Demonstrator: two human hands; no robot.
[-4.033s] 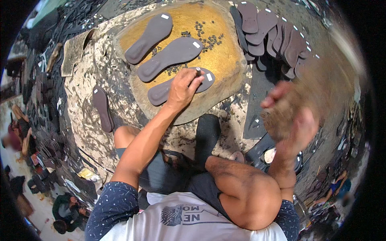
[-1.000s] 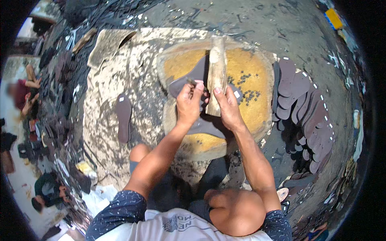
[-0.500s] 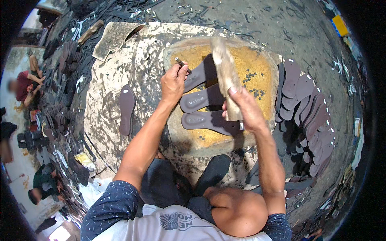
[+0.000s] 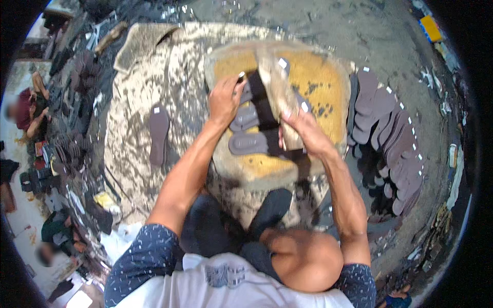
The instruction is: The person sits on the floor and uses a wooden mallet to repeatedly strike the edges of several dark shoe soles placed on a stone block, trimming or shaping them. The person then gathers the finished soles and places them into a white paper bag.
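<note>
Slab [image 4: 326, 77] beneath stick [image 4: 276, 90] in right fingers [image 4: 295, 119]

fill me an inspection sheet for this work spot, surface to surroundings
surface: yellow-topped block on a stained pale mat
things: three dark soles on the block, partly hidden; a wooden club above them, contact unclear
clutter: small dark bits on the block; one loose sole on the mat; fanned pile of soles at right
hands: left hand grips a small tool, mostly hidden; right hand grips the club
cables: nothing seen
surroundings: other people at left
</note>
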